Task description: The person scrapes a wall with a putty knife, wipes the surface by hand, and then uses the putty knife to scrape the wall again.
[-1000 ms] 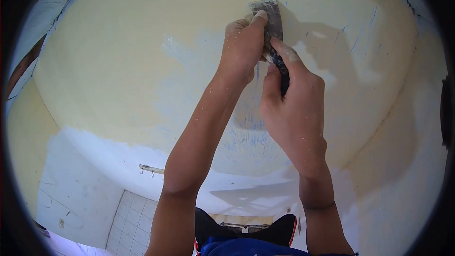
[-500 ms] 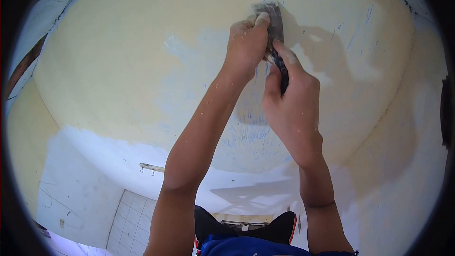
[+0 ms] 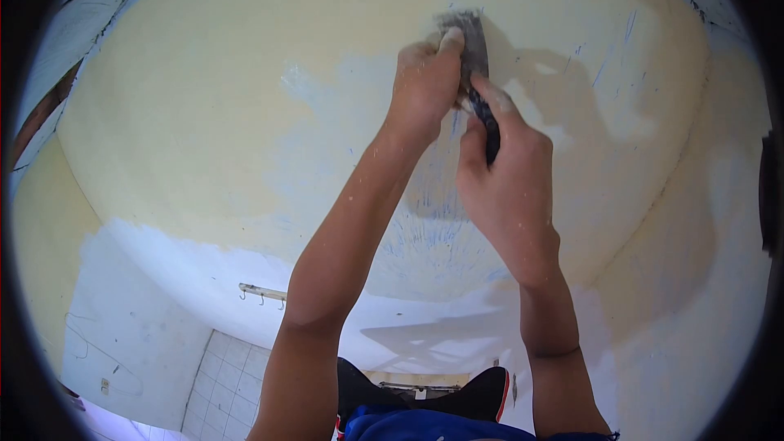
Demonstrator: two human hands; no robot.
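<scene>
Head view: scraper in right hand

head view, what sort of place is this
Probably an indoor room, perhaps in a house: there's a patchy yellow-and-white wall, a rail with hooks and pale tiles at lower left.

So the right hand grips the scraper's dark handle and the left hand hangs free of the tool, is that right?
Not quite: the left hand isn't free. In the head view, it holds the scraper's blade. The right hand does grip the dark handle.
</scene>
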